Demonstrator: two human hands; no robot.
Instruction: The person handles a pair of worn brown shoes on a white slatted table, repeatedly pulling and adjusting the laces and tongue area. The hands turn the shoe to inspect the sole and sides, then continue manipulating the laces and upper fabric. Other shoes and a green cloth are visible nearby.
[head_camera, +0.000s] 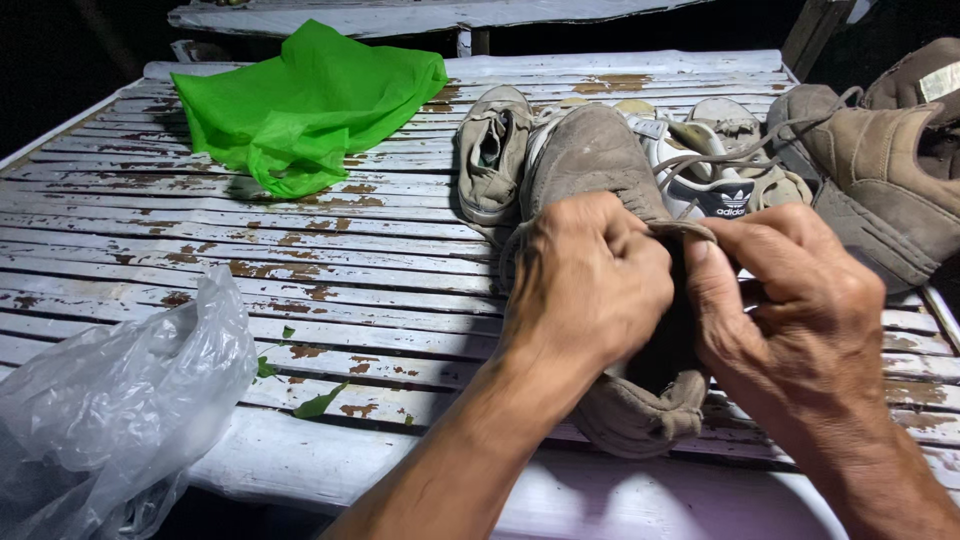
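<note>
On slatted table (300, 290) | both hands (690, 300) pinching grey shoe (600, 160) | green bag (310, 100) behind

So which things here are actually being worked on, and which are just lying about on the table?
In hand:
- worn grey suede shoe, gripped at its opening by left hand and right hand

Lying about:
- crumpled green plastic bag
- clear plastic bag
- small grey canvas shoe
- white sneaker
- tan suede shoe
- peeling white slatted table
</note>
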